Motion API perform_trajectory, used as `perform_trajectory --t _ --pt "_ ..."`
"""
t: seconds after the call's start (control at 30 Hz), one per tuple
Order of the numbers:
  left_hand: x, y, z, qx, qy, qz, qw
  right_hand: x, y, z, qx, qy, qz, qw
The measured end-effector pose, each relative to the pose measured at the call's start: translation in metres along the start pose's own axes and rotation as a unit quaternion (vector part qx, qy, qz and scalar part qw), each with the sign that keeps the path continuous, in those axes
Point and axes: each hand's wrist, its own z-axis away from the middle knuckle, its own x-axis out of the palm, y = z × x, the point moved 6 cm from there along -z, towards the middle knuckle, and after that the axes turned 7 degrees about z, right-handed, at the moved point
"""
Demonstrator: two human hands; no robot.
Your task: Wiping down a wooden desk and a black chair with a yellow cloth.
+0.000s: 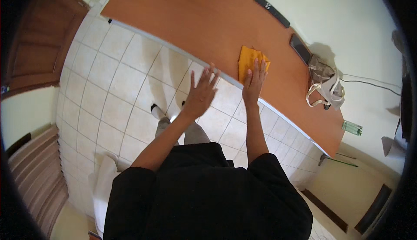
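Observation:
A folded yellow cloth (246, 60) lies on the brown wooden table (182, 15), close to its near edge. My right hand (255, 82) rests on the lower right part of the cloth, palm down with fingers extended; part of the cloth is hidden under it. My left hand (202, 93) is held at the table's near edge, left of the cloth, its fingers spread and nothing in it. Whether its fingertips touch the edge I cannot tell.
Along the table's far side lie a black remote control (272, 11), a dark smartphone (300, 49) and a beige bag with straps (325, 82). A green glass bottle or tumbler (352, 127) is at the right end. A brown wooden door (40, 41) stands at the left.

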Motion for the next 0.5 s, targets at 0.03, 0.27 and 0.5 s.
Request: perform_trajectory --t 0.03,0.27,0.5 --pt "0.004 0.013 -0.011 0.026 -0.022 -0.012 0.999 -0.004 0.0 0.003 0.02 0.029 -0.033 0.999" --pt "0.058 0.088 -0.104 0.106 -0.005 -0.034 0.994 -0.051 0.015 0.058 0.113 0.058 -0.136 0.983" --pt "0.108 0.08 -0.135 0.056 -0.046 -0.114 0.991 -0.073 0.039 0.1 0.16 0.025 -0.154 0.975"
